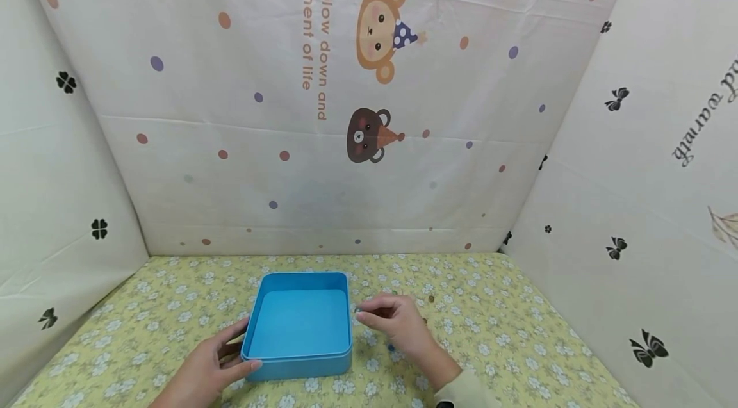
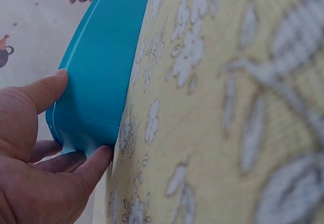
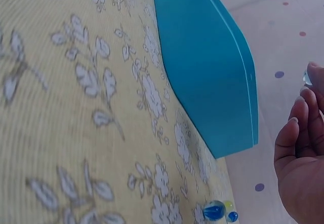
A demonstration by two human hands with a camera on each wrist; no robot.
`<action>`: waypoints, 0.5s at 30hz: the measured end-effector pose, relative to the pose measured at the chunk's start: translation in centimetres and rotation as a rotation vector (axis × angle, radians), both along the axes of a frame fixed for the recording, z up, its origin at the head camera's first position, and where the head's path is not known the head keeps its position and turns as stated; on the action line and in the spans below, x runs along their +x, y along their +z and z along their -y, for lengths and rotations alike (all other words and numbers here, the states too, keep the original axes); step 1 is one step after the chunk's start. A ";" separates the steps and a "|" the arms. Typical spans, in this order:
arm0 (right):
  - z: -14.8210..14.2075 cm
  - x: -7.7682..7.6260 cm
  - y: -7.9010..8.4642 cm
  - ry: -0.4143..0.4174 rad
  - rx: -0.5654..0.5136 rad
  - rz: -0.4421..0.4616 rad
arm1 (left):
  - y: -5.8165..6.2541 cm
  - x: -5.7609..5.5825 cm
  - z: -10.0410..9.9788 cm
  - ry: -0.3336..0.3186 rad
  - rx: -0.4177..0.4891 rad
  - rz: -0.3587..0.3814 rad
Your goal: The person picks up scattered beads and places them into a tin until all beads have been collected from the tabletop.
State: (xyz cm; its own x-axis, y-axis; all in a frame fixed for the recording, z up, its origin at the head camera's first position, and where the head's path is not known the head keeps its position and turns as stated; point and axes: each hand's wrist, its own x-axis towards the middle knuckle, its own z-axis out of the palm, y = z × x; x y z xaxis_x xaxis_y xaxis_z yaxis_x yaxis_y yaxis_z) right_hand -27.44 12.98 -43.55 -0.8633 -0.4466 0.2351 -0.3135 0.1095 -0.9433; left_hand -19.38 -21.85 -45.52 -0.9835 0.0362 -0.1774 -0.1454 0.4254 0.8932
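Note:
A blue square box (image 1: pixel 298 367) without a lid stands on the table, its inside bare. My left hand (image 1: pixel 209 362) grips the box's near left corner, thumb on the front wall and fingers round the left side, as the left wrist view also shows on the blue box (image 2: pixel 104 57). Just right of the box, above the table, my right hand (image 1: pixel 398 325) pinches a small glass marble (image 3: pixel 307 78) between thumb and forefinger. Beneath that hand lie loose marbles, including a blue marble (image 3: pixel 214 210). The right palm partly hides the others in the head view.
A brown marble (image 1: pixel 431 298) lies right of the right hand. The table wears a yellow flowered cloth (image 1: pixel 496 331). Printed white sheets (image 1: pixel 323 190) hang behind it and at both sides.

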 end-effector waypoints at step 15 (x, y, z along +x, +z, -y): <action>1.3 0.1 0.4 0.010 -0.018 0.022 | 0.2 0.1 0.0 -0.002 0.000 -0.001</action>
